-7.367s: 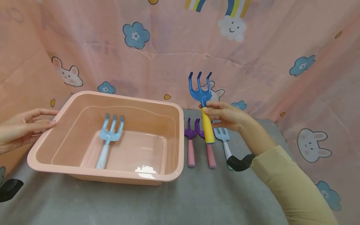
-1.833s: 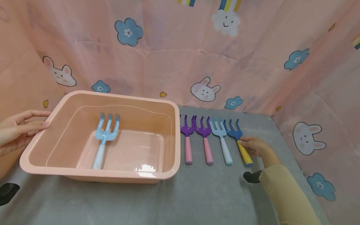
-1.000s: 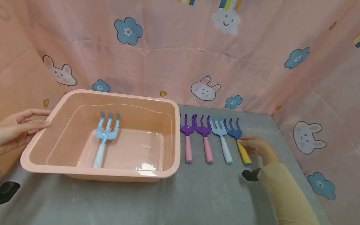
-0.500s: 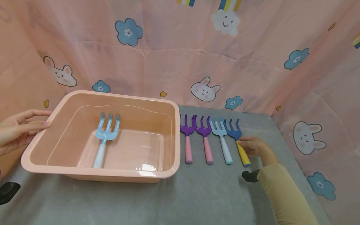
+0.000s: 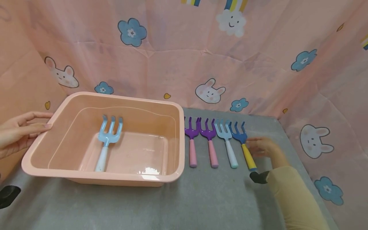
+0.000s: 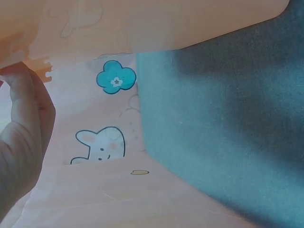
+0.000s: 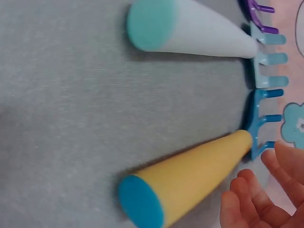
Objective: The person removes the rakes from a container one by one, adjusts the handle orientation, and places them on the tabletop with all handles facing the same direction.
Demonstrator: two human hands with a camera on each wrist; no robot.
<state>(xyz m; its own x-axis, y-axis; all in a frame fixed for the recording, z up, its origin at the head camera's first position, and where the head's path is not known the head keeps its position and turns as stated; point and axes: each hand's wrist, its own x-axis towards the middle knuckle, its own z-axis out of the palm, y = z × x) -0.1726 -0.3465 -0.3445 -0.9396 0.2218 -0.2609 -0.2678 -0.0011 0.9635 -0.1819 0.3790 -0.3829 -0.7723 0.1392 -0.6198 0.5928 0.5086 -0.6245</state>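
My left hand (image 5: pixel 21 132) holds the left rim of a peach plastic basin (image 5: pixel 175 143), thumb at the rim; in the left wrist view that hand (image 6: pixel 23 128) reaches up to the basin's underside (image 6: pixel 156 23). A light blue hand rake (image 5: pixel 108 137) leans inside the basin. Right of it, a row of hand rakes lies on the table. At the row's right end lies a blue hand rake with a yellow handle (image 5: pixel 248 157). My right hand (image 5: pixel 263 147) is beside that handle, fingers apart and holding nothing. The right wrist view shows the fingers (image 7: pixel 256 194) off the yellow handle (image 7: pixel 194 175).
Two purple hand rakes with pink handles (image 5: pixel 193 153) and a light blue one with a white handle (image 5: pixel 231 153) lie side by side between basin and blue rake. The grey tabletop (image 5: pixel 207 201) meets a pink patterned cloth (image 5: pixel 172 64) behind and at the sides.
The blue rake, held up by my right hand earlier, now lies at the row's right end. My right hand adjusted its handle slightly, then let go. My left hand stays on the basin.
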